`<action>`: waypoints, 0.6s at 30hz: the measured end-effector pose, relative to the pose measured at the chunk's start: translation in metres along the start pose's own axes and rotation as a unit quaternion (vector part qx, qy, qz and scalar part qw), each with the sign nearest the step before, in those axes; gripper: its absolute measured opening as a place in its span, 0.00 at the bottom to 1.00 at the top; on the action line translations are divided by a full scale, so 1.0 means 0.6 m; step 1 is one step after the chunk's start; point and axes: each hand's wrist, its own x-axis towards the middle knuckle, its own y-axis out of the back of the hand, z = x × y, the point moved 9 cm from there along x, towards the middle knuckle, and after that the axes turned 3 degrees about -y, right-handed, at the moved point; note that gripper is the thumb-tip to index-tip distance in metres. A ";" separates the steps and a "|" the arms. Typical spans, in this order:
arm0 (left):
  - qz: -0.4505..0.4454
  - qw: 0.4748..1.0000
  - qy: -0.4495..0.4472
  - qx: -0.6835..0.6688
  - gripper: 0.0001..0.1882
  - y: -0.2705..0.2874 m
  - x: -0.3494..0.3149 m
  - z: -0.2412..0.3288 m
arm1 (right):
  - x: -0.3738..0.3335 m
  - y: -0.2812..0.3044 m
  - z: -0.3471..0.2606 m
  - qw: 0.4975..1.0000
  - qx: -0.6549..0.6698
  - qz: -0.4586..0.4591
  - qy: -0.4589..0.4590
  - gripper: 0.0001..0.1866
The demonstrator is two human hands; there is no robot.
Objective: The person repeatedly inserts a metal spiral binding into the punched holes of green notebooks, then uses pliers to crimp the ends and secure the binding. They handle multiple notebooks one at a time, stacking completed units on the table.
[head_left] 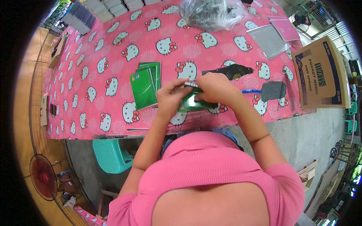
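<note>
Close to the table's near edge, both my hands work at a small green notebook (193,103) with a glossy cover. My left hand (171,97) is closed on its left side, thumb and fingers pinching near the top edge, where a pale strip shows. From the right, my right hand (215,88) curls over the top and right part; its fingertips are partly hidden. Left of my hands lie several green spiral notebooks (143,90), overlapping. A blue pen (251,91) and a dark grey rectangular piece (273,91) rest to the right. Beyond my right hand is a torn black sheet (232,71).
A pink patterned cloth covers the table (162,45). On its right edge stands a cardboard box (320,75); clear plastic sleeves (267,39) and a plastic bag (213,13) lie farther back. Notebook stacks (81,17) stand far left. A turquoise stool (111,156) is below the edge.
</note>
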 end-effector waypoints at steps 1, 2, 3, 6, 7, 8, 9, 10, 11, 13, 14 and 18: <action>0.010 0.999 0.000 0.030 0.16 0.006 -0.005 0.005 | -0.016 0.027 -0.013 0.999 0.018 0.032 0.001 0.19; 0.019 0.998 0.000 0.061 0.16 0.011 -0.007 0.008 | -0.024 0.046 -0.019 0.997 0.036 0.063 0.001 0.19; 0.027 0.999 0.007 0.041 0.16 0.012 -0.007 0.005 | -0.020 0.040 -0.022 0.998 0.030 0.051 0.007 0.19; 0.057 0.998 0.021 0.031 0.15 0.018 -0.003 -0.002 | -0.004 0.023 -0.022 0.999 0.019 0.026 0.012 0.18; 0.050 0.998 0.014 0.030 0.15 0.016 -0.001 0.000 | -0.001 0.022 -0.017 0.999 0.019 0.026 0.004 0.18; 0.044 0.999 0.007 0.028 0.15 0.015 -0.001 0.003 | 0.001 0.023 -0.014 0.999 0.019 0.025 -0.003 0.18; 0.039 0.999 0.006 0.027 0.14 0.013 -0.007 0.005 | -0.001 0.020 -0.023 0.999 0.024 0.025 0.014 0.18; 0.047 0.999 0.013 0.017 0.14 0.014 -0.009 0.004 | -0.002 0.018 -0.034 0.999 0.028 0.024 0.030 0.18; 0.055 0.998 0.021 0.006 0.14 0.014 -0.009 0.005 | -0.004 0.016 -0.042 0.998 0.033 0.024 0.046 0.18; 0.052 0.998 0.015 0.012 0.13 0.007 -0.005 0.009 | 0.006 0.002 -0.024 1.000 -0.001 0.012 0.023 0.18; 0.044 0.999 0.006 0.029 0.13 0.006 -0.007 0.006 | 0.009 -0.002 -0.016 1.000 -0.017 0.006 0.011 0.18; 0.058 0.997 0.025 0.036 0.13 0.009 -0.011 0.008 | -0.021 0.025 -0.040 1.000 0.011 0.001 0.008 0.17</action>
